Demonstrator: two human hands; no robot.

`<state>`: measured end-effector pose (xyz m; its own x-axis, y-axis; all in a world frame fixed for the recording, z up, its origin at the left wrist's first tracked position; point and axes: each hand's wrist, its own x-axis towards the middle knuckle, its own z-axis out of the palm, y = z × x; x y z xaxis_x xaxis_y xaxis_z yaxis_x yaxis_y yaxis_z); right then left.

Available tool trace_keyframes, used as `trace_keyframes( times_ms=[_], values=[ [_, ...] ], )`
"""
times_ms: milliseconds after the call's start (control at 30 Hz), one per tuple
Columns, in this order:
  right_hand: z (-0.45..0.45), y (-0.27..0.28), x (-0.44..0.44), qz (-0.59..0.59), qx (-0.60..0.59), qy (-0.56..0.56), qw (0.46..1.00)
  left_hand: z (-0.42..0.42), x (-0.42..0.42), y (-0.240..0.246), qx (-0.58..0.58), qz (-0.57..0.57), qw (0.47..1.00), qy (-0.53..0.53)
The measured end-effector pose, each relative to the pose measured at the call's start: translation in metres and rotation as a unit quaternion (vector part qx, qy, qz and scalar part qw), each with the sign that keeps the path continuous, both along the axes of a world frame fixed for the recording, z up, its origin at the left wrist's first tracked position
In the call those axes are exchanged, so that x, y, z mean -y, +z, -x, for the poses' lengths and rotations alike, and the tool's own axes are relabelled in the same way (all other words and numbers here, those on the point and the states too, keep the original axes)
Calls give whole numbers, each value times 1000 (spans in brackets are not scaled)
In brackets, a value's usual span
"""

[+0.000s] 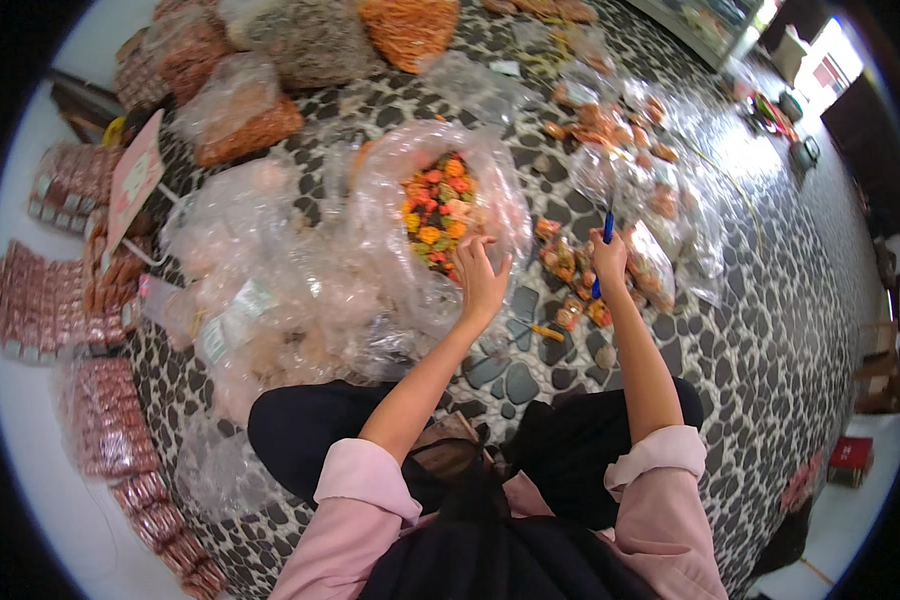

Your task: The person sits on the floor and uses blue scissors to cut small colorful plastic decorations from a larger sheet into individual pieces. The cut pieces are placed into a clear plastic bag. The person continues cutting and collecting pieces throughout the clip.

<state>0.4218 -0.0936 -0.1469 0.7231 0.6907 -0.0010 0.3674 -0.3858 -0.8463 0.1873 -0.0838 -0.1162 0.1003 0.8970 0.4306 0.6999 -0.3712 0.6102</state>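
Note:
My left hand (pixel 484 277) is at the near side of a large open clear plastic bag (pixel 375 195), its thumb and fingers apart. Inside the bag lie red, orange, yellow and green snack-like pieces (pixel 439 202). My right hand (pixel 609 259) is closed around a slim blue-handled tool (pixel 608 227); its far end is too blurred to identify. Beneath and beside that hand are small clear packets of colourful pieces (pixel 559 259). A larger filled clear packet (pixel 649 262) lies just right of my right wrist.
Crumpled, filled clear bags (pixel 292 300) spread to the left. Bulk bags of orange snacks (pixel 409 30) stand at the back. Strips of packets (pixel 41 292) line the left side. A yellow-handled tool (pixel 547 332) lies on the stone-patterned floor (pixel 765 352). More packets (pixel 607 127) are scattered back right.

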Motion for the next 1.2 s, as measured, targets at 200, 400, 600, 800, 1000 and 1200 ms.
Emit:
trace_keyframes(
  times_ms=[200, 400, 600, 800, 1000, 1200],
  values=[
    [14, -86, 83, 281, 100, 35, 954, -24, 17, -49, -27, 248, 962, -112],
    [57, -123, 85, 309, 122, -73, 940, -18, 13, -67, -42, 202, 970, -129],
    [52, -73, 56, 189, 49, -20, 981, -32, 20, -48, -80, 145, 982, -94],
    [57, 51, 1, -34, -9, 125, 991, -52, -36, -4, 164, 93, 965, -180],
    [84, 138, -22, -101, 26, 232, 967, -5, -88, 78, 425, 294, 801, -302],
    [123, 172, -19, -51, 173, 309, 934, 45, -98, 108, 374, 202, 868, -257]
  ],
)
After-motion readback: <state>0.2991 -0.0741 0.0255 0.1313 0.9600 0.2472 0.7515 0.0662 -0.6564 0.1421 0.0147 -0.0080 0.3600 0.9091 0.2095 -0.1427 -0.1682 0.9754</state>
